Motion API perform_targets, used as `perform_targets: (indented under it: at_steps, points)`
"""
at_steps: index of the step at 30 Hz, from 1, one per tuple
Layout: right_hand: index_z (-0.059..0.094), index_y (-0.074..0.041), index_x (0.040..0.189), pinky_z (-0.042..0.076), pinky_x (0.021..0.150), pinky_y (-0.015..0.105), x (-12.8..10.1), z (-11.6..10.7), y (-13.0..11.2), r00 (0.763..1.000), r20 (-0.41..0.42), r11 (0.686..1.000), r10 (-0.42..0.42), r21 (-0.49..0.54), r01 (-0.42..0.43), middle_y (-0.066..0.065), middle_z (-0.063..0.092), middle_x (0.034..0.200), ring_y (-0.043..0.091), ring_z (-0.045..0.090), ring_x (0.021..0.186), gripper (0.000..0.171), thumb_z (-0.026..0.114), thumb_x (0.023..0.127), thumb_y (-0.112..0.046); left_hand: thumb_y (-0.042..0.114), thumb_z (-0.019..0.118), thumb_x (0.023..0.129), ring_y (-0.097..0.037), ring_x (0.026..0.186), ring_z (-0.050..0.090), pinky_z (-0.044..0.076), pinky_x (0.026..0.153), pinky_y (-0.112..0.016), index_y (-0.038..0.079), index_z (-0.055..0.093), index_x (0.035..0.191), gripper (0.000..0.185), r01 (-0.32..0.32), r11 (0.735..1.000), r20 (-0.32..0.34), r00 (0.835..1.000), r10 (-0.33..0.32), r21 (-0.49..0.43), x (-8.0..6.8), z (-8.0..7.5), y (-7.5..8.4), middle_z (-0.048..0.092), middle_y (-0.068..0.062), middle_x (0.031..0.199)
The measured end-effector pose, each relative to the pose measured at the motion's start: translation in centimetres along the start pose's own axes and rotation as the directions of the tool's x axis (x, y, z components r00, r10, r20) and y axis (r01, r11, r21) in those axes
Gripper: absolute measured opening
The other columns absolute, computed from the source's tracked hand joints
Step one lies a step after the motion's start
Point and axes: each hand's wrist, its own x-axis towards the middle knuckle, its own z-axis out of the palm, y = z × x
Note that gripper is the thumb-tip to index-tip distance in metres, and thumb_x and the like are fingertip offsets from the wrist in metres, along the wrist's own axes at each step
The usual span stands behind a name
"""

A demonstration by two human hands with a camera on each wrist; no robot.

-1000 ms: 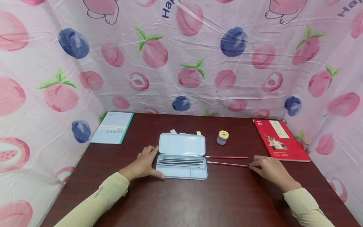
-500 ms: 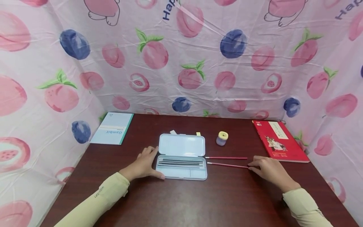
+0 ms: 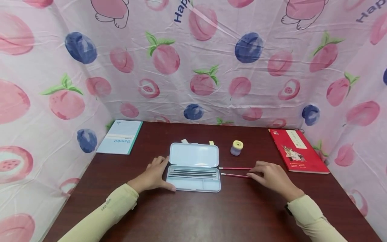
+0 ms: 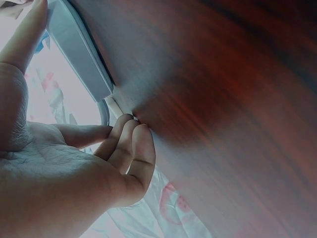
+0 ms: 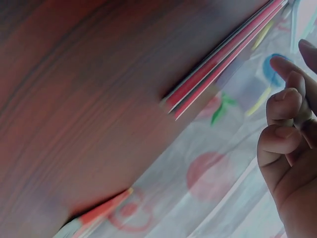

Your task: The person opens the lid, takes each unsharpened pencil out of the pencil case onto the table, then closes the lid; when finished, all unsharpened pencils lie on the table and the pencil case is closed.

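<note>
Resting against the left end of the open pencil case (image 3: 194,168), the left hand (image 3: 153,175) lies with fingers relaxed on the wood, thumb along the case's near corner, gripping nothing. That case is pale blue, its lid laid back flat, with dark slim pens lined up in the upper tray. Between the case and the right hand (image 3: 270,177) lie two thin red pencils (image 3: 235,175), side by side and pale-tipped toward the case. The right hand's fingertips cover their far ends, fingers bent over the nearer pencil; whether it pinches it, I cannot tell. Beyond this hand stands a small yellow-capped jar (image 3: 237,148); to its right lies a red book (image 3: 295,150).
</note>
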Motion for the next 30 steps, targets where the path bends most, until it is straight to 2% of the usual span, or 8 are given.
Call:
perform_targets:
  at_steps: [9,18,23,30]
  points:
    - [0.086,-0.017,0.098,0.055,0.068,0.024,3.0,1.3,-3.5,0.999,0.048,0.996,0.010,0.086,-0.014,-0.012,0.068,0.083,-0.003,0.055,0.070,0.017,0.093,0.082,-0.018,0.061,0.098,0.066,-0.032,0.136,0.042,0.040,0.115,-0.055,0.000,0.029,0.167,0.136,0.004,1.000,0.002,1.000,-0.004,-0.002,-0.1,0.0,0.0,0.046,-0.020,0.153]
    - [0.086,-0.015,0.101,0.049,0.063,0.020,6.1,2.7,-6.8,0.992,0.119,0.989,-0.033,0.149,0.015,-0.009,0.066,0.082,-0.002,0.050,0.067,0.016,0.091,0.086,-0.017,0.061,0.097,0.066,-0.032,0.135,0.043,0.041,0.114,-0.054,0.001,0.029,0.167,0.136,0.008,1.000,-0.004,1.000,-0.008,0.007,0.0,0.0,0.0,0.046,-0.020,0.153]
    - [0.086,-0.013,0.102,0.048,0.062,0.019,6.8,3.8,-7.6,0.986,0.150,0.989,-0.074,0.140,0.053,-0.007,0.068,0.084,-0.002,0.051,0.067,0.016,0.089,0.087,-0.017,0.061,0.098,0.065,-0.032,0.135,0.043,0.041,0.115,-0.054,0.000,0.029,0.167,0.137,0.003,1.000,-0.002,1.000,-0.003,0.008,0.0,-0.1,0.1,0.046,-0.020,0.154]
    - [0.085,-0.011,0.103,0.056,0.068,0.023,7.1,4.7,-8.3,0.977,0.186,0.989,-0.106,0.121,0.085,-0.003,0.073,0.092,0.002,0.061,0.073,0.016,0.088,0.088,-0.016,0.060,0.100,0.064,-0.030,0.133,0.044,0.041,0.113,-0.053,-0.004,0.029,0.166,0.140,-0.007,1.000,-0.006,1.000,0.007,0.006,-0.1,-0.2,0.2,0.047,-0.020,0.151]
